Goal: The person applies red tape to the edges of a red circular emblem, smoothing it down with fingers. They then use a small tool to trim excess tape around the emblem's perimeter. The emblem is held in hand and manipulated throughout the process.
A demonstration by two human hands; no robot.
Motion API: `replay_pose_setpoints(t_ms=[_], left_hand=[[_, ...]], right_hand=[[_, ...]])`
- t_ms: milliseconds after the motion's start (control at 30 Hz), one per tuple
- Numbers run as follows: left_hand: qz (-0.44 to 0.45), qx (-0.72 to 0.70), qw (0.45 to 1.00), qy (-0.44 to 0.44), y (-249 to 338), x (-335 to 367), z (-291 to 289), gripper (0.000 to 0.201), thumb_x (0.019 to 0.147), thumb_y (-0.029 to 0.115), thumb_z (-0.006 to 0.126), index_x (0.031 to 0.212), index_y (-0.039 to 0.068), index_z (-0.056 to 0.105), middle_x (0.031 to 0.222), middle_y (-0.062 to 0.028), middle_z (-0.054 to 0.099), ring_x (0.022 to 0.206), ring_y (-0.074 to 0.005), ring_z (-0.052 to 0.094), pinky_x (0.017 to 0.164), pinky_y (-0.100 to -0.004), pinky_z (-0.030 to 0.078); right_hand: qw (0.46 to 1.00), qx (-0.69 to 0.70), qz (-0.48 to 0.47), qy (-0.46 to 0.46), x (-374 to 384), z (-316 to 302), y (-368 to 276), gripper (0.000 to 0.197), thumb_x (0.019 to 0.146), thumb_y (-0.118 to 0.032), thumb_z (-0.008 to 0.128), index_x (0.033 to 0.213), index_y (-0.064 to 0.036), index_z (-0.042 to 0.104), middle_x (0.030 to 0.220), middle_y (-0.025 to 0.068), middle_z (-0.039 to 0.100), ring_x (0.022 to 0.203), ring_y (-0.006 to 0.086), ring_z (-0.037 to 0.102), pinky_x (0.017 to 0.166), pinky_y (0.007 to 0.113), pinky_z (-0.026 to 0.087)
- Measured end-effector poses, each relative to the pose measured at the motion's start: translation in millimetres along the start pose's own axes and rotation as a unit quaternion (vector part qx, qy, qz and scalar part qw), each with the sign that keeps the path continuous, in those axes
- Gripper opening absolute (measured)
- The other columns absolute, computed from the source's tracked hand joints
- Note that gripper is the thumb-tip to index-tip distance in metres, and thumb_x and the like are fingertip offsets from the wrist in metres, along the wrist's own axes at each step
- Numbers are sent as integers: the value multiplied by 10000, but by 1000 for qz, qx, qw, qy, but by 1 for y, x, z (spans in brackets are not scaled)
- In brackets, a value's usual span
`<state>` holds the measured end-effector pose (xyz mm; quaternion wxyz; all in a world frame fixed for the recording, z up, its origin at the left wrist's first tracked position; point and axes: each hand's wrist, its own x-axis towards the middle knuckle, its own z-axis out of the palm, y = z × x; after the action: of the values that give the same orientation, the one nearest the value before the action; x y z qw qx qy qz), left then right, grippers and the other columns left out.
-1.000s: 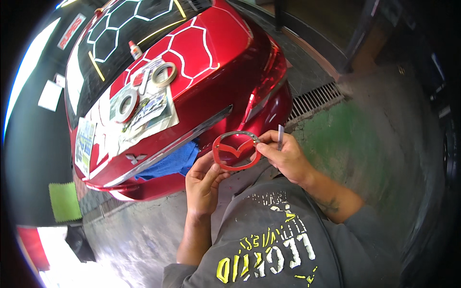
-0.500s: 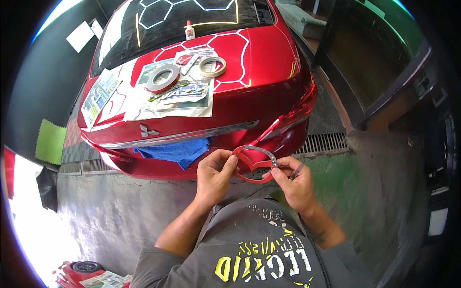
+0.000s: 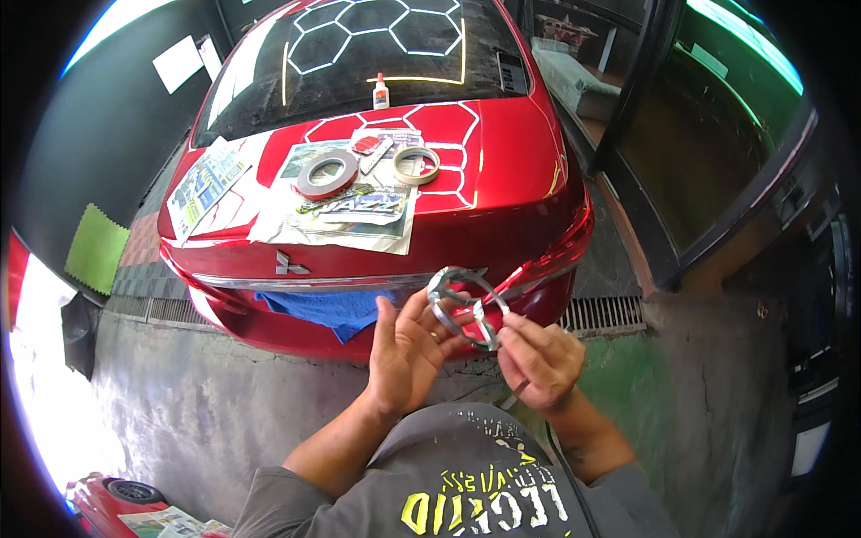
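Observation:
A ring-shaped badge (image 3: 438, 311) with a silver-grey face and pointed inner pieces stands tilted between my hands, in front of the red car (image 3: 484, 235). My right hand (image 3: 543, 366) pinches its right edge. A thin tool, its kind unclear, pokes out below those fingers. My left hand (image 3: 404, 359) is open, palm up and fingers spread, close beside the badge's left side; whether the fingertips touch it I cannot tell. Behind, a blue cloth (image 3: 325, 312) hangs from the car's rear below the chrome strip.
On the boot lid lie newspaper sheets (image 3: 350, 235), a grey-and-red tape roll (image 3: 314, 186) and a beige tape roll (image 3: 432, 176). A small white glue bottle (image 3: 381, 95) with a red cap stands by the rear window. White hexagon lines mark glass and paint. A floor grate (image 3: 603, 316) runs alongside.
My left hand has let go of the badge and opened. My right hand has turned the badge, so its silver side shows instead of the red one. The view has shifted slightly.

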<state>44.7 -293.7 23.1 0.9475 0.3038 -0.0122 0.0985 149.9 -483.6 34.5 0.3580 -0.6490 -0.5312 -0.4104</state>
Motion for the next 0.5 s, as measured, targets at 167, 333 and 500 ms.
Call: replay_pose_setpoints(t_ms=[167,333,500], left_hand=[[-25,-176,983,-34,3,8,14,874,1063,798,224,1703,211,312,1668,-254,423,1511,-505,429,1243,-615,365],[-35,-179,979,-90,7,20,-6,889,1063,797,200,1700,186,306,1585,-318,500,1409,-561,532,1182,-647,441],[-53,-162,978,-121,27,27,-17,939,1030,843,231,1701,188,292,1511,-347,564,1302,-566,624,1091,-656,522]], right_hand=[[997,-4,-50,-66,-5,15,-7,313,833,-89,772,1143,-107,807,1153,59,759,666,141,624,551,284,486],[996,18,-45,-73,-2,22,-14,320,833,-126,836,1152,-112,808,1154,36,747,676,146,620,558,291,495],[995,79,55,-33,2,14,-13,365,812,-130,922,1154,-91,802,1152,84,735,707,174,666,600,312,558]])
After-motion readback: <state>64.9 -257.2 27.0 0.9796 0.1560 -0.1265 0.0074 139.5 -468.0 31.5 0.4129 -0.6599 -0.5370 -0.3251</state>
